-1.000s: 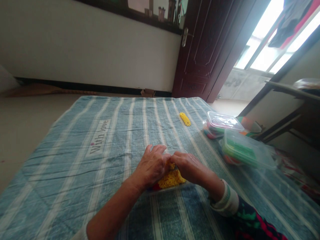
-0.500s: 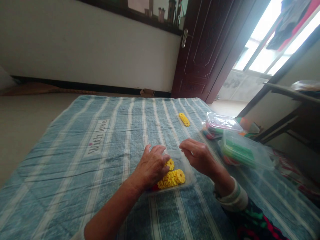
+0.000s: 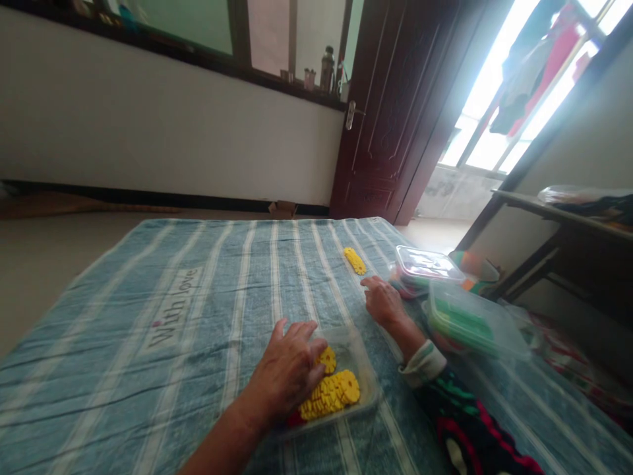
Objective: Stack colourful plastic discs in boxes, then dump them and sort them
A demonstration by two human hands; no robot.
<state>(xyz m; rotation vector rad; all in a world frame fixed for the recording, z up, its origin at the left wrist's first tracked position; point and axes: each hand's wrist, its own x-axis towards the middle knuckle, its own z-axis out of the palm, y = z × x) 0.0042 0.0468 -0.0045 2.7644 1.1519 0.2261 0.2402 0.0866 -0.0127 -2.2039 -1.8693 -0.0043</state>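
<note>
A clear plastic box (image 3: pixel 366 376) stands on the striped cloth. Several yellow flower-shaped discs (image 3: pixel 330 394) lie overlapped in a row inside it, and another yellow disc (image 3: pixel 326 360) shows behind them. My left hand (image 3: pixel 291 359) is over the box's left side with its fingers spread, touching or close to the discs; its palm hides part of the contents. Something red (image 3: pixel 295 418) peeks out under that hand. Beyond the box, my right hand (image 3: pixel 384 300) reaches forward with fingers extended and nothing visible in them. A short row of yellow discs (image 3: pixel 355 261) lies just ahead of its fingertips.
To the right sit a lidded clear box (image 3: pixel 429 264) and another clear box with green pieces (image 3: pixel 462 316). A shelf (image 3: pixel 558 211) rises at the far right. Past the cloth's far edge are a dark red door (image 3: pixel 380 132) and a small cardboard box (image 3: pixel 283 210).
My right hand has moved forward, away from the box and towards the row of yellow discs. My left hand stays at the box. The view has tilted up a little.
</note>
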